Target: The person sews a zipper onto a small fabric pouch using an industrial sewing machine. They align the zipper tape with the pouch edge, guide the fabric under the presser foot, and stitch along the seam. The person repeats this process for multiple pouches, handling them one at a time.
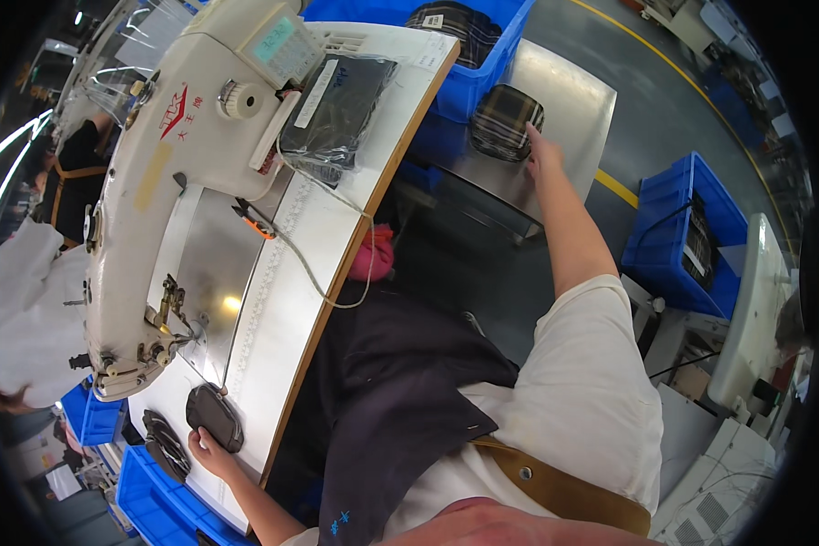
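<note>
Down at the lower left, my left hand has its fingertips closed on the near edge of a dark, rounded fabric pouch piece, which lies on the white sewing table. Beside that piece lies a bunched dark pouch. My right arm reaches far out to the right, where my right hand touches the edge of a stack of plaid fabric pieces on a metal bench. Its index finger is stretched out, apart from the others. The sewing machine stands over the table, its needle area near the dark piece.
Orange-handled thread snips and a clear-bagged dark pouch lie on the table, with a loose cord hanging past its edge. Blue bins stand beyond the table, at right and lower left. A person in white headwear is at left.
</note>
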Demonstrator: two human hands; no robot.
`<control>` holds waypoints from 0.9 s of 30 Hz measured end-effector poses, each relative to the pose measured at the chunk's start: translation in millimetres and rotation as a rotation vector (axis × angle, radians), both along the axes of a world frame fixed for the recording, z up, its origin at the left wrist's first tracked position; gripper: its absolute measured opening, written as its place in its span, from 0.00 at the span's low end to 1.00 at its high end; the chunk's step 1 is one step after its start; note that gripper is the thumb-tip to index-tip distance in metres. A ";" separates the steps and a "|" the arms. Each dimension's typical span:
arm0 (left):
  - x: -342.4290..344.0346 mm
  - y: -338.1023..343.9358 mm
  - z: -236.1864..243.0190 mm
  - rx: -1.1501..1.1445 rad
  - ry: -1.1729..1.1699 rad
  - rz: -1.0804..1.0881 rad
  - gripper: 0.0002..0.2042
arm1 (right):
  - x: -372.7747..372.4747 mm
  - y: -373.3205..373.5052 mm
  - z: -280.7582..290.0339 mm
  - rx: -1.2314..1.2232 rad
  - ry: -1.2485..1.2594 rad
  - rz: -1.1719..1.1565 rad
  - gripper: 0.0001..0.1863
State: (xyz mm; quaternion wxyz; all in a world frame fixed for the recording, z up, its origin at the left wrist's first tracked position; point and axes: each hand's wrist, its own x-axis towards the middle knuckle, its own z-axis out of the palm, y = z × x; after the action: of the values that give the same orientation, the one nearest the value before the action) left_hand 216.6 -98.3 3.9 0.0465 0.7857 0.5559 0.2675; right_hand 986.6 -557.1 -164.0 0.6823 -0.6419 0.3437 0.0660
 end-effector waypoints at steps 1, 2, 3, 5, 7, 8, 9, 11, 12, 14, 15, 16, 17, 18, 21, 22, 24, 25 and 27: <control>2.0 2.1 -1.2 0.002 0.001 -0.005 0.21 | 3.1 1.7 1.8 0.001 0.053 0.004 0.41; 2.7 2.9 -2.4 -0.003 -0.006 -0.013 0.21 | 10.8 5.9 1.1 0.005 0.106 0.011 0.40; 3.0 3.3 -3.5 -0.008 -0.012 -0.021 0.21 | 14.8 7.0 -0.4 0.008 0.160 0.019 0.40; 5.5 3.3 -3.9 -0.006 -0.021 -0.037 0.20 | 18.7 1.9 -10.9 0.093 0.109 0.010 0.40; 7.1 2.6 -2.5 0.001 -0.010 -0.054 0.20 | 18.6 6.4 -11.1 0.184 0.080 0.000 0.38; 5.3 0.8 -1.2 0.003 -0.007 -0.043 0.20 | 11.2 11.5 2.8 0.231 0.076 -0.007 0.37; 3.4 -0.9 0.2 0.004 -0.004 -0.033 0.20 | 8.9 15.2 5.1 0.249 0.088 0.014 0.38; 6.7 0.0 -1.7 -0.007 -0.005 -0.037 0.20 | 9.4 9.7 4.8 0.246 0.118 0.069 0.41; 7.4 -0.3 -1.9 -0.012 -0.005 -0.041 0.20 | 9.4 7.1 4.6 0.231 0.141 0.111 0.44; 4.2 -2.3 1.1 -0.012 0.000 -0.039 0.20 | 8.3 11.2 2.7 0.339 0.055 0.120 0.40; 2.3 -3.2 3.4 -0.014 0.006 -0.038 0.20 | 8.4 14.0 1.8 0.397 0.034 0.129 0.38; 0.6 -3.9 4.8 -0.015 0.009 -0.037 0.20 | 9.9 16.3 -0.3 0.456 0.014 0.139 0.36; 1.9 -2.8 3.1 -0.014 0.011 -0.036 0.20 | 16.7 12.3 -8.8 0.513 0.008 0.148 0.33; 3.0 -1.4 2.2 -0.013 0.014 -0.035 0.19 | 21.0 7.9 -17.9 0.569 0.003 0.158 0.31; 10.5 0.4 -5.6 -0.008 -0.004 -0.049 0.19 | 33.0 -6.9 -44.9 0.589 0.008 0.118 0.28; 10.9 -1.0 -5.6 0.003 -0.010 -0.047 0.19 | 33.1 -6.0 -41.6 0.565 -0.064 0.113 0.28; 13.3 -3.4 -3.4 -0.002 -0.019 -0.034 0.20 | 12.3 -5.4 -38.2 0.520 -0.200 0.103 0.28; 12.7 -9.0 4.2 -0.019 -0.037 -0.007 0.20 | -4.2 1.1 -18.4 0.551 -0.235 0.145 0.28; 22.0 -14.4 8.0 -0.024 -0.102 0.025 0.20 | -29.9 -8.5 11.5 0.527 -0.293 0.198 0.27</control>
State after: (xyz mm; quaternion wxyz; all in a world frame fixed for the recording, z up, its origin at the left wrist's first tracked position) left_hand 238.6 -112.7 11.8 0.0810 0.7634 0.5658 0.3009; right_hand 956.7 -565.6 -152.5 0.8576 -0.4760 0.1488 0.1255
